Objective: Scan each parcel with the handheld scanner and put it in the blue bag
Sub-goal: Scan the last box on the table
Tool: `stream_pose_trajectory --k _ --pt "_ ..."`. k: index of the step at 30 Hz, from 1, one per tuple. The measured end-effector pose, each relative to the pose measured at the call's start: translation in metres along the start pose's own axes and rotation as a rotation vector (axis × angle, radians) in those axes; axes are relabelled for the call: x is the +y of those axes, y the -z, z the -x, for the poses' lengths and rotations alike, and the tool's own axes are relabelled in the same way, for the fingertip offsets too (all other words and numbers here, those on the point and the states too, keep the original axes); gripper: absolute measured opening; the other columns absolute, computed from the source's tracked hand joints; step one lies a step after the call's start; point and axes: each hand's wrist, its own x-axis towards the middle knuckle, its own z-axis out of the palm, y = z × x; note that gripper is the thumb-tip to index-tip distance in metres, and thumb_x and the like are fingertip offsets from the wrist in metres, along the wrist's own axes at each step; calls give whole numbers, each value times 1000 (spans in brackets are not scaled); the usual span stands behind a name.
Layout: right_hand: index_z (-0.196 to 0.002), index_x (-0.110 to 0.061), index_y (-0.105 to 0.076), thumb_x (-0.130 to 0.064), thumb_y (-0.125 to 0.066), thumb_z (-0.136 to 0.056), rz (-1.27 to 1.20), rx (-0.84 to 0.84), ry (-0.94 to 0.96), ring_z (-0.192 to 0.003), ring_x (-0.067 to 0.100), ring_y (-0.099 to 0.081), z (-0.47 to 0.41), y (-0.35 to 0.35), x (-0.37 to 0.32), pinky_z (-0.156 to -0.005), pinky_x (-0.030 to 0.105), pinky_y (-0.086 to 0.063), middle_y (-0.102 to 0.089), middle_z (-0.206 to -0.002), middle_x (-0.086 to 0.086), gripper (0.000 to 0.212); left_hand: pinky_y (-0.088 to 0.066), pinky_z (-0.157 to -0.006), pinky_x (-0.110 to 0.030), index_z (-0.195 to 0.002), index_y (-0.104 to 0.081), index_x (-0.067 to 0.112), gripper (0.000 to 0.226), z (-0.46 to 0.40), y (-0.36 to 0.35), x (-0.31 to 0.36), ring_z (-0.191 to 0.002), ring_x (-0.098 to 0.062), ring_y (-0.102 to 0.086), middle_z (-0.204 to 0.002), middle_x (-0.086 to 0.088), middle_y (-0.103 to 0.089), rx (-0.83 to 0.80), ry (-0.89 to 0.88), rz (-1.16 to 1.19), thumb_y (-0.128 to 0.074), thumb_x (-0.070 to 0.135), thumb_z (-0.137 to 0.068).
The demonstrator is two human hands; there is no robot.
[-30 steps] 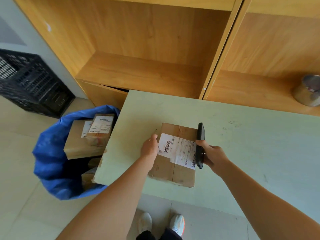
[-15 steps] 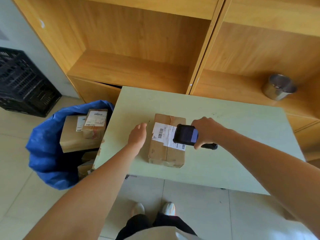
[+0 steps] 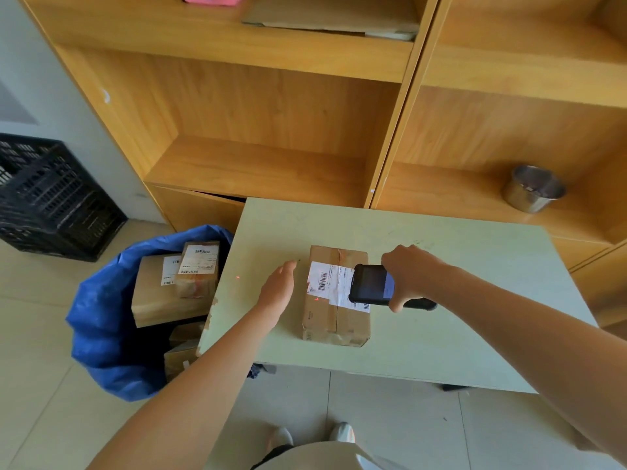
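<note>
**Scanner held over a parcel label, left hand waiting at the parcel's side**

A person looks down at a pale green worktop (image 3: 458, 266) with one brown cardboard parcel (image 3: 334, 320) lying flat near its middle. The parcel's long axis runs from 12 o'clock to 6 o'clock, away from and toward the person. A white shipping label (image 3: 330, 283) sits on its top face.

The right hand (image 3: 412, 274) comes in from 3 o'clock, its fingers curled round a black handheld scanner (image 3: 371, 284) that hovers over the label's right part, screen up. A small red dot shows on the cardboard just below the label's left corner, and another on the worktop at 9 o'clock — the beam seems not yet squarely on the barcode.

The left hand (image 3: 278, 290) rests at the parcel's left edge, at 9 o'clock from it, fingers straight and held together, holding nothing; whether it touches the cardboard cannot be told.

The blue bag (image 3: 98, 327) stands open on the floor at 9 o'clock, past the worktop's left edge, with several labelled parcels already inside. The left hand lies between parcel and bag, so it is the nearer one — likely the hand to carry the parcel leftward once the scan registers.
</note>
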Motion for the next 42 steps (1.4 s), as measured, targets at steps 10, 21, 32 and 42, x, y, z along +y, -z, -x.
stream_pose_trajectory --k 10,21,32,42 --pt "-93 -14 -52 -40 -83 -70 90 -27 -21 -75 19 -54 -7 -8 3 -50 22 -36 -43 -74 -4 47 -34 -114 -47 -146 -45 25 55 -6 -11 -15 -136 -24 -43 -151 -1 -47 -21 74 -31 -30 51 -100" --pt "-102 -17 -61 -51 -84 -62 -415 20 -126 -81 19 -66 -29 -43 28 -67 30 -55 -67 -90 0 57 -33 -115 -47 -146 -45 20 56 -22 -27 -18 -136 -25 -43 -151 -4 -46 -16 150 0 -29 50 -101" --pt "-98 -1 -71 -29 -85 -80 -1759 40 -556 -89 33 -71 -69 -133 2 -83 47 -61 -75 -94 16 36 -46 -101 -39 -98 -63 22 48 -17 -38 -12 -107 -22 -60 -109 2 -66 -62 156 -31 -29 55 -94" --pt "-112 2 -64 -29 -67 -96 -1936 -8 -550 -114 43 -61 -80 -128 -36 -93 57 -55 -65 -119 26 35 -48 -86 -31 -117 -62 33 34 -27 -20 -22 -87 1 -54 -108 14 -63 -53 12 -1 -34 43 -99"
